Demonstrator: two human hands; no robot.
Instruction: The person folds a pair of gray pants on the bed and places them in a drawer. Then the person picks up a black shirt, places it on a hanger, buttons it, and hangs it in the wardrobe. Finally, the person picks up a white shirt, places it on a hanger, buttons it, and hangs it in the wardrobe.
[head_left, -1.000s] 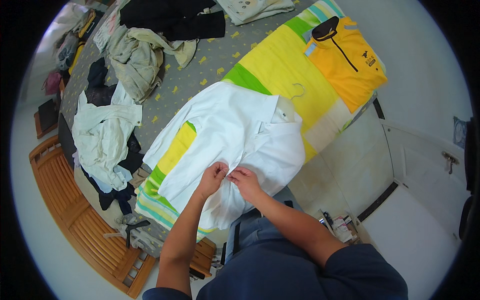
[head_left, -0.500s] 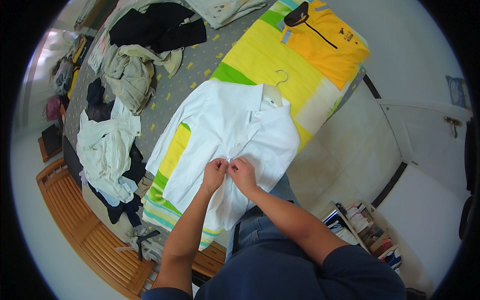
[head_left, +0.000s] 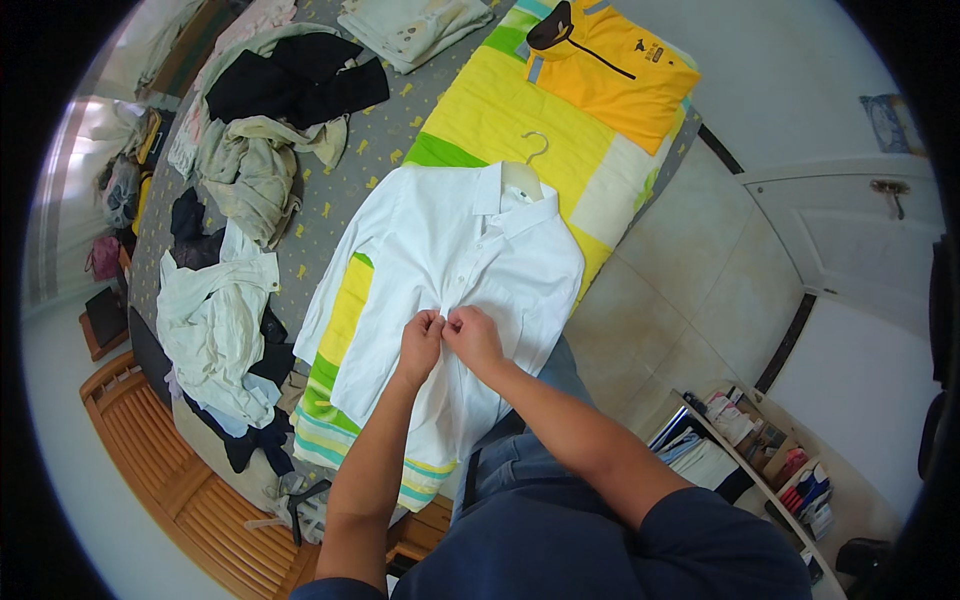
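Note:
A white button-up shirt point(head_left: 400, 250) lies front side up with a hanger point(head_left: 537, 150) in its collar, the hook sticking out past the neck. My left hand point(head_left: 421, 343) and my right hand point(head_left: 472, 338) meet at the front placket, about halfway down. Both have their fingertips pinched on the shirt's cloth, close together. Any button between the fingers is hidden. Above the hands, the upper buttons run along the placket toward the collar. The shirt's lower part hangs toward my lap.
Under the shirt is a yellow, green and white quilt point(head_left: 480, 120) on a grey patterned bed point(head_left: 330, 215). A folded yellow jacket point(head_left: 620, 75) lies at the far end. Loose clothes point(head_left: 215, 320) are heaped at left. A shelf unit point(head_left: 745, 465) stands at lower right, a white door point(head_left: 840, 230) beyond.
Both hands stay pinched together on the placket. The whole view has shifted slightly, with the jacket and collar now farther left in it. The shirt lies much as before.

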